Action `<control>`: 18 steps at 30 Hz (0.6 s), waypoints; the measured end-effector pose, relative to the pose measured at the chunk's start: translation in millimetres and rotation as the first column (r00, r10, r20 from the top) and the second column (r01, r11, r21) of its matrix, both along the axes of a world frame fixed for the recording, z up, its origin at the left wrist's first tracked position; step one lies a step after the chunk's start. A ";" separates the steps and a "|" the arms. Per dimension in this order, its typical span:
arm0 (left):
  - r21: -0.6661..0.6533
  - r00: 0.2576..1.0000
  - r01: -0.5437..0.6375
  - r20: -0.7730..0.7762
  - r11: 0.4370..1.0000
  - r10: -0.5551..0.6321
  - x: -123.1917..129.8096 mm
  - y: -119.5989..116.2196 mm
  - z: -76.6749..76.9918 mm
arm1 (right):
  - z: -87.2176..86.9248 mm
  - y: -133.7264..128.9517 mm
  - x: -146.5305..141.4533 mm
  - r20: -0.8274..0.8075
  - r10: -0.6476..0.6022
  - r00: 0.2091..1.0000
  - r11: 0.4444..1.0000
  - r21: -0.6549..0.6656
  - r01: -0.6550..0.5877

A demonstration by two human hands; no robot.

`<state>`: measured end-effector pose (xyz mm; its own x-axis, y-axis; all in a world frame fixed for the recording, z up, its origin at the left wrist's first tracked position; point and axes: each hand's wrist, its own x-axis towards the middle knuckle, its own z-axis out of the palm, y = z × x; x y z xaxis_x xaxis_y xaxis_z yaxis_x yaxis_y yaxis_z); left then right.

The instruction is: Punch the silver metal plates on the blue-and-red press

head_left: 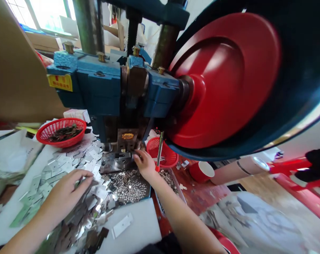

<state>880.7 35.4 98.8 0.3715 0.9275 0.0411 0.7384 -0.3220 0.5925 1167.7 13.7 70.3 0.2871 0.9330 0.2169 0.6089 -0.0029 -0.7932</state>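
My left hand point(70, 188) hovers over a heap of flat metal plates point(86, 160), its thumb and fingers apart and nothing visible between them. At the die point(117, 162) of a blue press point(99, 84), my right hand point(146, 165) has its fingertips close together against the die's right side. Whatever they may hold is too small to make out. Below the die lies a spread of small shiny metal bits point(129, 187). One pale metal plate point(122, 225) rests on a white foam block point(142, 225) nearest my body.
A large red flywheel point(229, 81) juts out at the press's right. A red basket point(80, 140) of dark pieces stands left; another red basket point(172, 158) sits behind my right hand. A clear bin point(179, 192) of small bits lies under my right forearm. A red tape roll point(198, 171) stands farther right.
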 end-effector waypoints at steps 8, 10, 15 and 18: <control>-0.032 0.894 0.421 -0.154 0.906 -0.421 32.1 -34.9 -12.7 | 8.7 15.0 15.8 -0.152 -0.189 0.970 0.982 -0.052 0.183; -0.013 0.884 0.436 -0.182 0.900 -0.431 37.3 -39.5 -16.3 | 4.1 -1.3 34.5 -0.300 -0.245 0.922 0.969 -0.031 0.247; -0.060 0.861 0.486 -0.142 0.872 -0.489 50.5 -59.6 -19.1 | -0.3 -45.2 40.5 -0.358 -0.262 0.896 0.961 -0.009 0.278; -0.085 0.854 0.497 -0.128 0.864 -0.504 58.2 -74.9 -20.7 | 4.4 -63.9 19.0 -0.188 -0.075 0.979 0.995 -0.076 0.061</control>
